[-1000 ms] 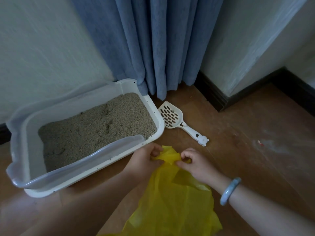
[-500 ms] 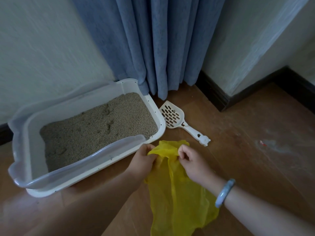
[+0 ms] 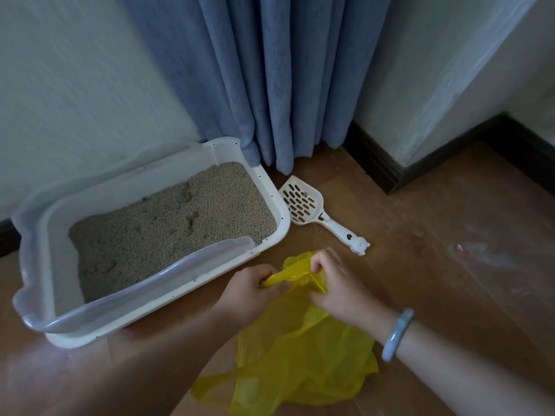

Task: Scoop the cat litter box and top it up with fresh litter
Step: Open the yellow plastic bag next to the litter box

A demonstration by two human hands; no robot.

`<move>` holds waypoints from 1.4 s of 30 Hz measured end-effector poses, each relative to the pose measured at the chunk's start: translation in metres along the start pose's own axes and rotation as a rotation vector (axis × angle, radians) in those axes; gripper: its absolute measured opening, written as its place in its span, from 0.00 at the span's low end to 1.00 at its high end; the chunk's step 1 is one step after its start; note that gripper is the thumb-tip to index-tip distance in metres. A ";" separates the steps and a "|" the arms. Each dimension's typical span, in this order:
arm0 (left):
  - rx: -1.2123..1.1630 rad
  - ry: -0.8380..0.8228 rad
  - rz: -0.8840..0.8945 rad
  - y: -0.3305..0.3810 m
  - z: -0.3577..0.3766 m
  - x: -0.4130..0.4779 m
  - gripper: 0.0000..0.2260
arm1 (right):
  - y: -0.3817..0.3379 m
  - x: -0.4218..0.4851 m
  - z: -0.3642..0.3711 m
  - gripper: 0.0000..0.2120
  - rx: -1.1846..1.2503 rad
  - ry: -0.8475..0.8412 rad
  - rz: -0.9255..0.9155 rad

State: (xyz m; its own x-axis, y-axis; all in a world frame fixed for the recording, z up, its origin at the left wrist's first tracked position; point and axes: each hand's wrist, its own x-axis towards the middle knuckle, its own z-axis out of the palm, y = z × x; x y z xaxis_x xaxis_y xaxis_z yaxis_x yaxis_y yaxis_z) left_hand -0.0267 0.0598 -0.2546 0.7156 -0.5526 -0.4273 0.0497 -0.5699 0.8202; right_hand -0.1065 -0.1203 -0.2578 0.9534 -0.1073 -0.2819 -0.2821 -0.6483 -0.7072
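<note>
A white litter box point(image 3: 271, 193) with a clear raised rim sits on the floor at the left, filled with tan litter point(image 3: 168, 226). A white slotted scoop point(image 3: 312, 207) lies flat on the floor just right of the box, handle toward me. In front of the box I hold a thin yellow plastic bag point(image 3: 303, 349). My left hand point(image 3: 250, 291) and my right hand point(image 3: 338, 282) each pinch the bag's top edge, close together, with the rest of the bag draped on the floor below them.
A blue curtain point(image 3: 270, 79) hangs to the floor behind the box and scoop. Pale walls with a dark skirting board point(image 3: 390, 172) form a corner at the right. The wooden floor point(image 3: 450, 265) has a whitish smear at the right.
The bag has spread wider on the floor below my hands. Both hands stay at its top edge, the right hand now slightly higher than the left.
</note>
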 end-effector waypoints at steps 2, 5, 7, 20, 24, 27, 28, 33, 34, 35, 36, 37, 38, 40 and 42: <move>0.121 -0.005 0.005 0.001 -0.006 -0.001 0.13 | 0.007 0.001 0.000 0.19 -0.126 -0.024 -0.104; 0.436 0.008 0.035 0.001 -0.015 -0.004 0.14 | 0.016 0.003 0.000 0.22 -0.297 -0.057 -0.145; 0.602 0.012 0.010 0.001 -0.019 -0.008 0.11 | 0.022 0.006 0.001 0.26 -0.312 -0.080 -0.131; 1.007 -0.079 0.339 0.006 -0.003 -0.009 0.20 | 0.000 0.018 0.003 0.24 0.256 0.060 -0.109; 0.982 -0.069 0.262 0.006 -0.004 -0.004 0.26 | -0.009 0.009 0.004 0.18 -0.114 0.139 -0.305; 0.941 -0.070 0.216 0.009 -0.005 -0.003 0.22 | -0.016 0.003 0.011 0.17 -0.279 0.105 -0.478; 0.919 -0.065 0.203 0.010 -0.005 -0.002 0.22 | -0.015 0.001 0.015 0.17 -0.333 0.047 -0.501; 0.811 -0.075 0.147 0.005 -0.014 -0.003 0.29 | -0.004 -0.004 0.006 0.26 -0.581 -0.266 -0.102; 0.802 -0.066 0.135 0.002 -0.017 -0.003 0.30 | 0.000 -0.004 0.002 0.31 -0.595 -0.249 -0.039; 0.800 -0.063 0.118 -0.001 -0.020 -0.004 0.31 | 0.004 -0.003 -0.002 0.36 -0.609 -0.231 0.012; 0.804 -0.063 0.102 -0.003 -0.022 -0.006 0.32 | 0.008 -0.003 -0.005 0.40 -0.631 -0.227 0.057; 0.816 -0.067 0.087 -0.004 -0.023 -0.007 0.32 | 0.011 -0.002 -0.008 0.44 -0.657 -0.229 0.085; 0.841 -0.068 0.071 -0.005 -0.024 -0.009 0.32 | 0.014 -0.002 -0.008 0.47 -0.677 -0.233 0.090; 0.911 -0.075 0.020 -0.003 -0.024 -0.012 0.31 | 0.016 -0.001 -0.006 0.50 -0.683 -0.226 0.057; 0.975 -0.070 0.014 0.002 -0.022 -0.014 0.30 | 0.013 0.000 -0.002 0.51 -0.652 -0.195 0.017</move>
State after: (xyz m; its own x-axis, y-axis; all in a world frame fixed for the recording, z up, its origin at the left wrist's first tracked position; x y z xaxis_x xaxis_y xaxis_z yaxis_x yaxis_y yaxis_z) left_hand -0.0212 0.0799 -0.2387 0.6674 -0.5798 -0.4674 -0.5789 -0.7987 0.1640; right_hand -0.1100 -0.1304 -0.2655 0.8956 -0.0235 -0.4442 -0.1166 -0.9761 -0.1833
